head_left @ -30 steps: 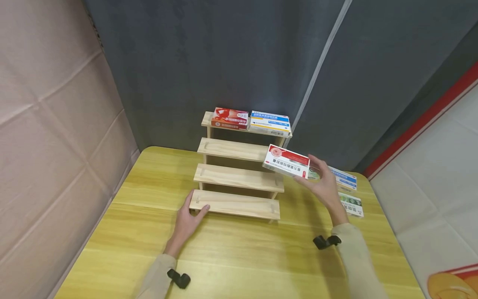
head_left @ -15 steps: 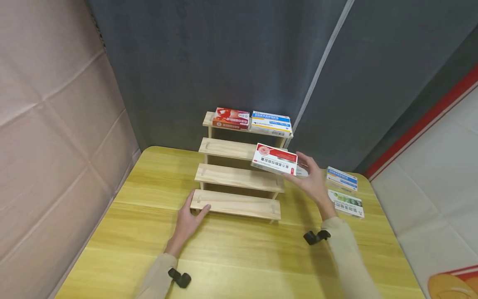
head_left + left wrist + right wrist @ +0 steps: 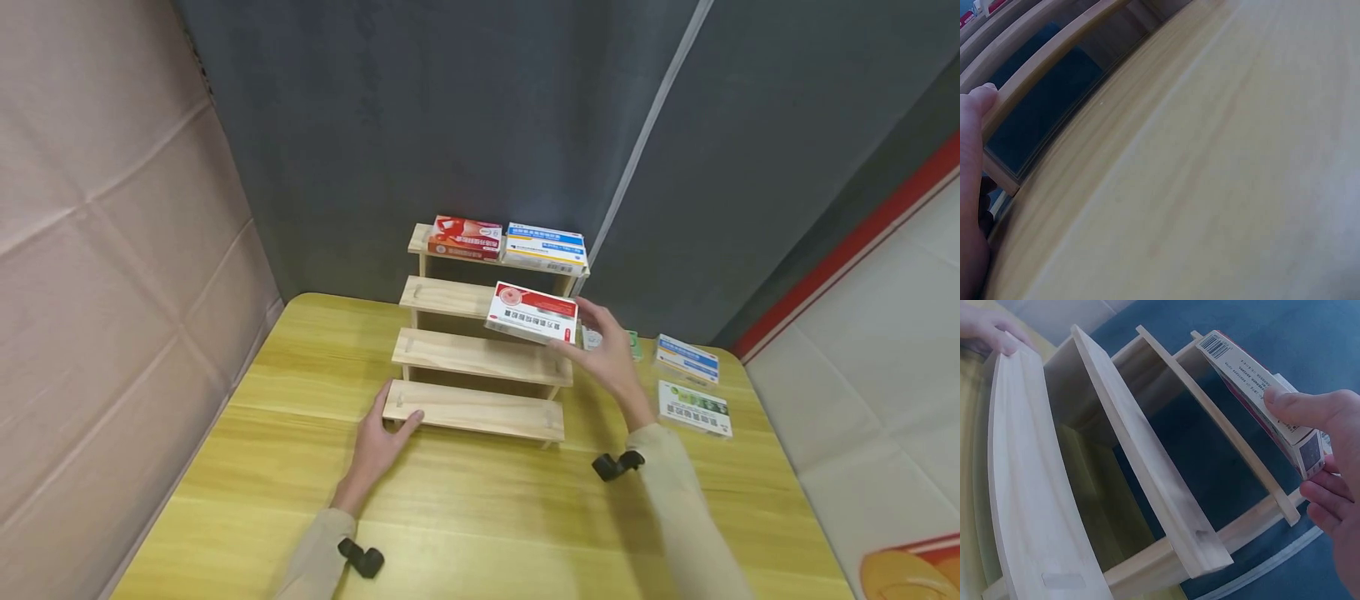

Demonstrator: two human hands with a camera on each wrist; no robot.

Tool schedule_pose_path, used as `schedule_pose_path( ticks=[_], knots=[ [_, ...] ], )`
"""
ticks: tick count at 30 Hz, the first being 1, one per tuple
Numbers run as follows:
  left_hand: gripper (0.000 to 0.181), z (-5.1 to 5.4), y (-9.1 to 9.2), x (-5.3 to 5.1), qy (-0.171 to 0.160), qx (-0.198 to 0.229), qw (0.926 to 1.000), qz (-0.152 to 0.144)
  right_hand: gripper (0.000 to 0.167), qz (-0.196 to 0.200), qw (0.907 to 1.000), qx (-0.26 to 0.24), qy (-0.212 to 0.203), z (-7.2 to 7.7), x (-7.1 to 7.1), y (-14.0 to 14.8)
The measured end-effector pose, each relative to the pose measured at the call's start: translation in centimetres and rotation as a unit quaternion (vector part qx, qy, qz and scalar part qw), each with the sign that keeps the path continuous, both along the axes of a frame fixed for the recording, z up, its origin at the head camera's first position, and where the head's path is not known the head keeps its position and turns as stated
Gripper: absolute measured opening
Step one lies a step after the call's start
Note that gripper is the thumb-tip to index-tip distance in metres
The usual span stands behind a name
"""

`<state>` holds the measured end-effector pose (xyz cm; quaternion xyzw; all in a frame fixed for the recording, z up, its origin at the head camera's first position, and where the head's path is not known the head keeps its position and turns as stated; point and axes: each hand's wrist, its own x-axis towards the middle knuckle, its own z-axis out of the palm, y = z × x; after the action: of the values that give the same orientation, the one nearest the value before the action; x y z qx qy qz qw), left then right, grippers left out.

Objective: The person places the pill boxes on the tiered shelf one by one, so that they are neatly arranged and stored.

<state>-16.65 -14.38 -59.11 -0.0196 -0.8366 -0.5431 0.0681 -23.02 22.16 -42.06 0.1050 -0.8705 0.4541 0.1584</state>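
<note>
A white and red medicine box (image 3: 534, 313) is pinched at its right end by my right hand (image 3: 609, 357). In the head view it hangs over the right part of the second shelf from the top. The right wrist view shows the thumb on one side of the medicine box (image 3: 1260, 394) and fingers on the other. My left hand (image 3: 377, 443) grips the left end of the lowest shelf of a wooden tiered rack (image 3: 480, 408), thumb on the front edge. On the top shelf lie a red medicine box (image 3: 465, 238) and a blue and white medicine box (image 3: 545, 247).
Right of the rack, on the wooden table (image 3: 450, 517), lie a blue and white box (image 3: 686, 358) and a green and white box (image 3: 694, 407). Another green box (image 3: 634, 345) is partly hidden behind my right hand. A dark curtain (image 3: 450, 108) hangs behind the rack.
My right hand has carried the white and red medicine box leftward, over the second shelf from the top. The left hand has stayed on the lowest shelf.
</note>
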Motion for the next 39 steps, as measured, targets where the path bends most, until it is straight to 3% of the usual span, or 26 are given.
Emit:
schedule_pose_path(
  ticks=[15, 39],
  knots=[
    [0.090, 0.2, 0.0, 0.1, 0.001, 0.001, 1.0000, 0.001, 0.084, 0.029, 0.9989, -0.020, -0.032, 0.6, -1.4, -3.3],
    [0.090, 0.1, 0.1, 0.0, 0.003, -0.002, 1.0000, 0.004, 0.084, 0.082, 0.9955, 0.037, -0.031, 1.0, -5.3, -8.1]
  ],
)
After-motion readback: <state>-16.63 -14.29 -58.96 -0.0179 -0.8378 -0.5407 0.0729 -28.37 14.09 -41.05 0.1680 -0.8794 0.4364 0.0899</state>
